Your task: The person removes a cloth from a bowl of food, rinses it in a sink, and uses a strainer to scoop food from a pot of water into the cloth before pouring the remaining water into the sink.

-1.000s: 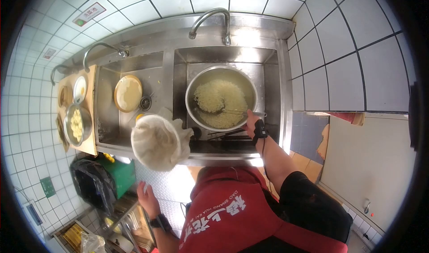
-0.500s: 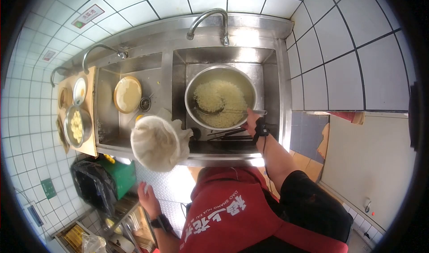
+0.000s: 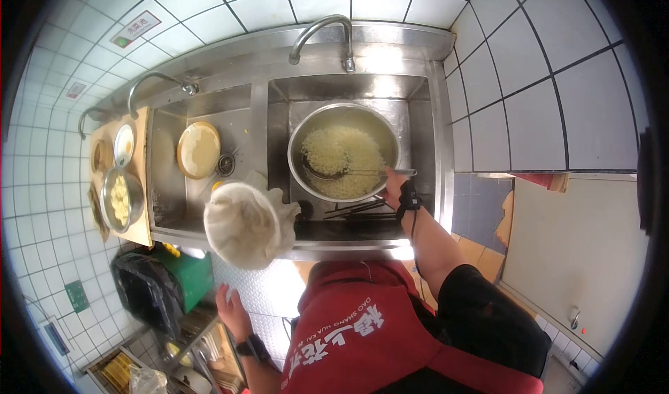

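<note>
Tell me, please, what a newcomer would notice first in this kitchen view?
Probably the large steel basin of pale yellow food in the right sink, where the right hand grips a ladle that rests in the food. Next comes the person's white cap at the sink's front edge. The left hand hangs low beside a green bin.

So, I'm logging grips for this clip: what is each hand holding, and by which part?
The right hand holds the ladle by the end of its handle, bowl in the pot. The left hand holds nothing.
</note>
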{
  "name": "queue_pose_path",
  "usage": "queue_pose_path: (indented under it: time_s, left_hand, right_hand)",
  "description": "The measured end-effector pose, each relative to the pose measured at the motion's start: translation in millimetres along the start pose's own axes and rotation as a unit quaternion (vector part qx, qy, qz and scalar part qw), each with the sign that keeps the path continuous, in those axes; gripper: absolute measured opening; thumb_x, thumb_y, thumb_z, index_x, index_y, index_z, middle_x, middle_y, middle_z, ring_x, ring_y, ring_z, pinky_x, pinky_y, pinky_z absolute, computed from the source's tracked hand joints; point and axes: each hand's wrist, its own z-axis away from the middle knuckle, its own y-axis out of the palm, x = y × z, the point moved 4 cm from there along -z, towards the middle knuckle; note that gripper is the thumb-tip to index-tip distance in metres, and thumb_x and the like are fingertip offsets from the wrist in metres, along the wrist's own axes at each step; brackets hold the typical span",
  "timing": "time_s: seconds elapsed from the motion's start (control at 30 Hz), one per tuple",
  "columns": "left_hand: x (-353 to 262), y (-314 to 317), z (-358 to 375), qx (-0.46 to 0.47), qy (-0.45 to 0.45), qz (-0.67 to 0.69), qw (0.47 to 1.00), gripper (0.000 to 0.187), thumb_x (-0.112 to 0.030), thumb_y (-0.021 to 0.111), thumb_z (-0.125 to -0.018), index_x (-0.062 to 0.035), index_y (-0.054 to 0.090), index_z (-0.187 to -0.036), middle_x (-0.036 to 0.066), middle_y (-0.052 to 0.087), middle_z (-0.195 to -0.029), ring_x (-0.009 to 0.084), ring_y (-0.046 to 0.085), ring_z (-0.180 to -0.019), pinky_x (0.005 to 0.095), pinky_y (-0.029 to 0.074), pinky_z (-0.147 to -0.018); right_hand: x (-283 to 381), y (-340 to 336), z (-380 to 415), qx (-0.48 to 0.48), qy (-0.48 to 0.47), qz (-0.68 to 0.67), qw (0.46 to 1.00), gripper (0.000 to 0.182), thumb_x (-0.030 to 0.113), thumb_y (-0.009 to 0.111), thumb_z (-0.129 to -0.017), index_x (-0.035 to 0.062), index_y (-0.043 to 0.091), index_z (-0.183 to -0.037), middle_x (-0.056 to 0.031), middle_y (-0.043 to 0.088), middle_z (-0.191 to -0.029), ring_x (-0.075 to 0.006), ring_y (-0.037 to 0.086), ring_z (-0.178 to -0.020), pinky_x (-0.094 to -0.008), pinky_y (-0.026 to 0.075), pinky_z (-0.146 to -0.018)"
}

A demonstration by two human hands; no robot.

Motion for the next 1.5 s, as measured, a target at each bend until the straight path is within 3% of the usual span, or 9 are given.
queue_pose_path:
  time_s: [0.27, 0.37, 0.47, 0.57, 0.67, 0.93, 1.17, 1.23, 1.5]
  left_hand:
    - [7, -1, -3, 0.023, -0.001, -0.027, 0.999, 0.033, -0.006, 0.057, -0.098, 0.0090, 0.054, -0.127, 0.021, 0.050, -0.140, 0.0295, 0.053, -0.126, 0.0387, 0.049, -0.102]
    - [2, 1, -2, 0.006, 0.005, -0.003, 1.000, 0.033, -0.010, 0.060, -0.097, 0.0076, 0.058, -0.125, 0.017, 0.059, -0.132, 0.0243, 0.056, -0.120, 0.0355, 0.042, -0.105]
    - [2, 2, -3, 0.007, -0.001, -0.002, 1.000, 0.033, -0.010, 0.060, -0.097, 0.0078, 0.057, -0.125, 0.016, 0.059, -0.131, 0.0242, 0.056, -0.120, 0.0355, 0.042, -0.105]
    - [11, 0, -7, 0.029, 0.000, -0.011, 1.000, 0.032, -0.004, 0.057, -0.097, 0.0084, 0.053, -0.127, 0.020, 0.051, -0.139, 0.0286, 0.053, -0.125, 0.0378, 0.049, -0.101]
    - [4, 3, -6, 0.029, 0.002, -0.009, 1.000, 0.032, -0.003, 0.057, -0.097, 0.0084, 0.054, -0.126, 0.020, 0.051, -0.139, 0.0285, 0.053, -0.125, 0.0375, 0.048, -0.101]
    - [-1, 4, -8, 0.033, 0.001, -0.019, 0.999, 0.031, -0.003, 0.057, -0.097, 0.0083, 0.054, -0.126, 0.020, 0.051, -0.139, 0.0286, 0.052, -0.125, 0.0378, 0.048, -0.102]
    - [3, 3, -9, 0.031, 0.005, -0.017, 0.999, 0.031, -0.003, 0.057, -0.097, 0.0075, 0.055, -0.126, 0.020, 0.050, -0.141, 0.0291, 0.052, -0.126, 0.0385, 0.048, -0.102]
    - [4, 3, -8, 0.031, 0.004, -0.017, 0.999, 0.031, -0.003, 0.057, -0.097, 0.0076, 0.055, -0.126, 0.020, 0.050, -0.141, 0.0292, 0.052, -0.127, 0.0386, 0.048, -0.102]
    - [1, 4, -9, 0.034, -0.005, -0.013, 0.999, 0.032, -0.005, 0.057, -0.097, 0.0083, 0.054, -0.127, 0.021, 0.049, -0.142, 0.0292, 0.051, -0.127, 0.0385, 0.047, -0.103]
  right_hand:
    - [4, 1, -4, -0.007, -0.019, -0.027, 0.999, 0.044, 0.034, 0.049, -0.105, -0.0036, 0.058, -0.126, -0.0133, 0.069, -0.100, -0.0257, 0.069, -0.077, -0.0390, 0.059, -0.060]
    - [9, 0, -1, -0.008, -0.018, -0.006, 1.000, 0.044, 0.034, 0.048, -0.105, -0.0043, 0.058, -0.125, -0.0142, 0.069, -0.102, -0.0266, 0.069, -0.080, -0.0411, 0.060, -0.062]
    - [14, 3, 6, 0.005, -0.014, -0.009, 1.000, 0.045, 0.034, 0.048, -0.105, -0.0056, 0.057, -0.124, -0.0154, 0.069, -0.104, -0.0276, 0.070, -0.082, -0.0424, 0.061, -0.064]
    - [19, 4, 12, 0.008, -0.017, -0.009, 1.000, 0.046, 0.034, 0.047, -0.105, -0.0062, 0.057, -0.125, -0.0164, 0.069, -0.105, -0.0287, 0.071, -0.084, -0.0434, 0.062, -0.067]
    - [22, 5, 16, 0.020, -0.033, 0.019, 0.999, 0.046, 0.033, 0.047, -0.105, -0.0075, 0.056, -0.125, -0.0176, 0.068, -0.107, -0.0295, 0.071, -0.087, -0.0440, 0.063, -0.069]
    - [12, -3, -14, 0.008, -0.036, 0.052, 0.998, 0.045, 0.033, 0.047, -0.105, -0.0082, 0.062, -0.113, -0.0136, 0.067, -0.088, -0.0248, 0.065, -0.069, -0.0416, 0.058, -0.061]
    - [19, 2, -3, 0.001, -0.027, 0.040, 0.999, 0.044, 0.034, 0.048, -0.105, -0.0065, 0.062, -0.114, -0.0132, 0.067, -0.087, -0.0229, 0.063, -0.066, -0.0403, 0.058, -0.060]
    - [19, 1, -6, 0.026, -0.013, 0.047, 0.998, 0.036, 0.027, 0.047, -0.105, -0.0011, 0.053, -0.127, -0.0159, 0.068, -0.109, -0.0268, 0.071, -0.085, -0.0401, 0.061, -0.066]
    - [33, 7, 17, 0.020, -0.008, 0.054, 0.998, 0.034, 0.026, 0.047, -0.106, 0.0014, 0.053, -0.128, -0.0148, 0.067, -0.111, -0.0265, 0.070, -0.089, -0.0388, 0.060, -0.067]
